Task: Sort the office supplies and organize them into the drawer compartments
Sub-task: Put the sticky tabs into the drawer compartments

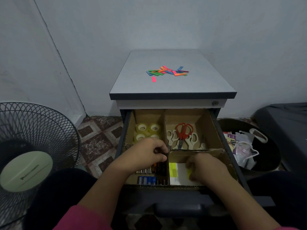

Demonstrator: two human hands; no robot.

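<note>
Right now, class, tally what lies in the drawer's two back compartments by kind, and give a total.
Tape rolls: 4
Red-handled scissors: 1
White-handled scissors: at least 2; they overlap, so the exact count is unclear
Total: at least 7

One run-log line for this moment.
left hand: on divider above batteries | right hand: on yellow sticky notes | colored flags: unsorted on cabinet top
</note>
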